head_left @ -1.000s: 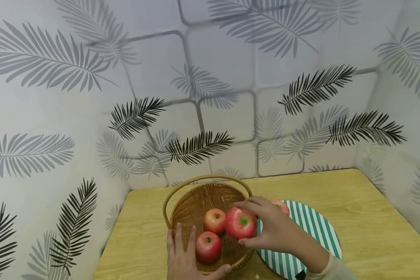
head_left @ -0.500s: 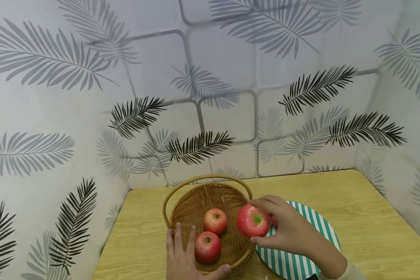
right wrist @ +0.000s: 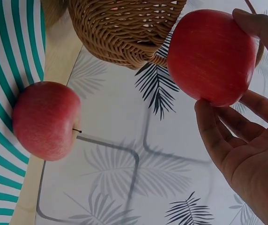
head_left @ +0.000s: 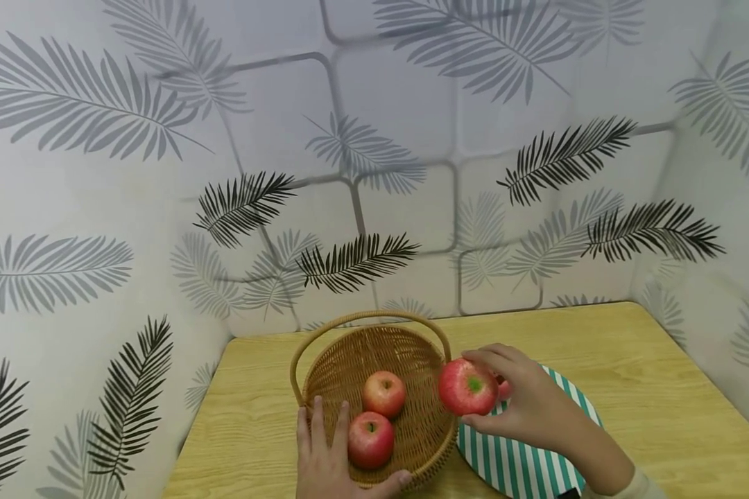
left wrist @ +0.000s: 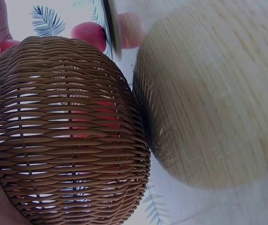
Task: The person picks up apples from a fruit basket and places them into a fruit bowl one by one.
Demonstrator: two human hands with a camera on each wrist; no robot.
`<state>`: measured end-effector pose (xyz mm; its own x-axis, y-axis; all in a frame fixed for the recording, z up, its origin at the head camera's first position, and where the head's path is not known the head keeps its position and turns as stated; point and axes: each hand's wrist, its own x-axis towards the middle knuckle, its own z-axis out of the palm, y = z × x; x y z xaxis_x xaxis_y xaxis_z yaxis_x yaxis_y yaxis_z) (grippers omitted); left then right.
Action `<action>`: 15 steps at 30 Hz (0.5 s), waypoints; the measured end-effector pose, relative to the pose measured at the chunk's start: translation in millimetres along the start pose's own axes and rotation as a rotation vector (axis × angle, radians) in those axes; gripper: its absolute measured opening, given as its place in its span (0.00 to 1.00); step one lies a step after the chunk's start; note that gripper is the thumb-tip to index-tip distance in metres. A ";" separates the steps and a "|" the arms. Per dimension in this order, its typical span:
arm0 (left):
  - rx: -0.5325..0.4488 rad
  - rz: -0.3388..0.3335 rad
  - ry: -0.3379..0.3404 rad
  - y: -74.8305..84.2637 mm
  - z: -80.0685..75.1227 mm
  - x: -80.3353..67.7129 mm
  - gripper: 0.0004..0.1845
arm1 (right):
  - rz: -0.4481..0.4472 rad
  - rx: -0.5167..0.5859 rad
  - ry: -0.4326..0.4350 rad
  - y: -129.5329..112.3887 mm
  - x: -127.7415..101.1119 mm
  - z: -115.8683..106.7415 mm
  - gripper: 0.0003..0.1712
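Observation:
In the head view, my right hand [head_left: 527, 398] holds a red apple [head_left: 468, 387] between thumb and fingertips, just off the right rim of a brown wicker basket [head_left: 421, 360]. The right wrist view shows that apple from the side, with its fingers underneath. My left hand [head_left: 327, 457] rests at the basket's near left rim, fingers spread and straight, thumb along the front edge. Inside the basket lie two more apples, a paler one [head_left: 383, 394] and a redder one [head_left: 371, 440]. Another apple [right wrist: 47, 121] sits on a round green-and-white striped board [right wrist: 5, 154], mostly hidden behind my right hand from above.
The basket's arched handle [head_left: 374, 315] stands up at the back. All of it is on a light wooden table [head_left: 649, 388], with leaf-patterned walls [head_left: 406, 208] close behind and at both sides. The striped board is right beside the basket.
My right hand has moved right with its apple, from over the basket to outside the rim above the board's edge. The left hand, basket and two apples inside stay put.

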<state>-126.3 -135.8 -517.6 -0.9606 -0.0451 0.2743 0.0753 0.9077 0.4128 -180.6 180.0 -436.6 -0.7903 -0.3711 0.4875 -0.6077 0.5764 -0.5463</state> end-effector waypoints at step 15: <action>0.000 -0.004 -0.015 1.0 -0.2 -0.2 0.72 | 0.005 -0.038 0.041 17.6 -16.4 -5.4 0.46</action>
<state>-125.9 -135.0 -517.0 -0.9647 -0.0422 0.2601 0.0717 0.9077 0.4134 -177.9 200.1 -450.6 -0.7892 -0.3380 0.5127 -0.5993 0.6058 -0.5232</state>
